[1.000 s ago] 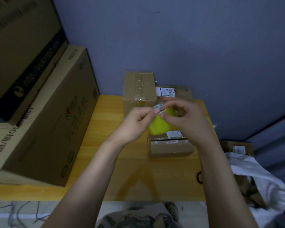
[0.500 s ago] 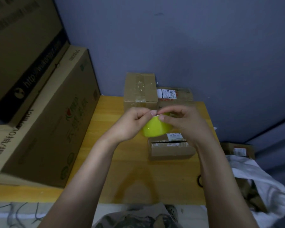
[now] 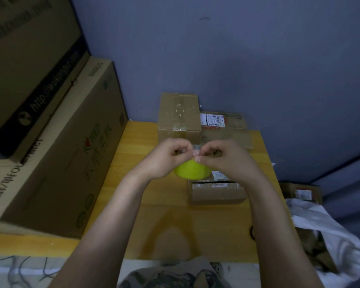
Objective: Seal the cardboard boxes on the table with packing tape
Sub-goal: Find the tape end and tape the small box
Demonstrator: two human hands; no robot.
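Since a strip cannot be drawn until its free end is lifted, we record both hands raised together above the table [image 3: 137, 154] rather than resting on any box. The tape end [image 3: 196, 149], small and translucent, sits between the fingertips. The left hand [image 3: 164, 160] and right hand [image 3: 229, 161] both have their fingers curled in tight and pinch it from either side. The yellow tape roll [image 3: 192, 172] hangs just below the knuckles, partly hidden; we cannot tell which hand bears its weight. Our judgement is that the step in hand is freeing the start of the tape, with no sealing of the near box begun.

Directly under the hands lies the small box [image 3: 216, 194], with a dark open slit along its top seam. It is probably kept close as the next one to seal. Behind it the tall box [image 3: 179, 113] carries clear tape across its top and looks closed. A flat labelled box [image 3: 224, 123] lies just beside it, against the wall. Large cartons [image 3: 56, 142] stand stacked at the left. A white cloth [image 3: 328, 235] lies off the table's right edge.
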